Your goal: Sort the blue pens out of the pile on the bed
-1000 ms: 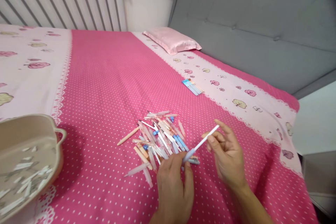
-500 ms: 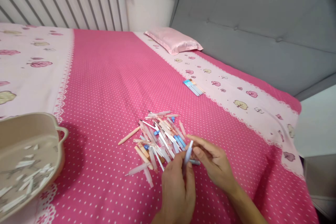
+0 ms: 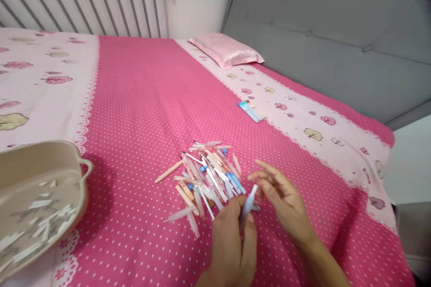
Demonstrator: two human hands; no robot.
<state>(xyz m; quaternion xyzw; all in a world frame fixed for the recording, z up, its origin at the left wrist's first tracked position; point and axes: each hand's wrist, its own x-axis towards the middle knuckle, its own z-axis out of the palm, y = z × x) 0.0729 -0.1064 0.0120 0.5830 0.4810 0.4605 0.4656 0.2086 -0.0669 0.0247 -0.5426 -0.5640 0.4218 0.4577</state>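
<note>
My left hand (image 3: 232, 244) is closed on a pale blue pen barrel (image 3: 248, 203), which stands up between its thumb and fingers. My right hand (image 3: 286, 206) hovers just right of the barrel's tip, fingers loosely spread and holding nothing I can see. Both hands are at the near right edge of a heap of pens and pen parts (image 3: 205, 177), pink, peach, white and blue, lying on the pink dotted bed sheet (image 3: 151, 98).
A beige handled tub (image 3: 40, 202) with several white pieces inside stands at the near left. A small bundle of blue pens (image 3: 251, 110) lies farther back on the right. A pink pillow (image 3: 225, 49) lies by the grey headboard (image 3: 319, 40).
A second ago my right hand held the white refill's far end; it pushed toward the barrel, and now only a short tip shows and the right hand has let go.
</note>
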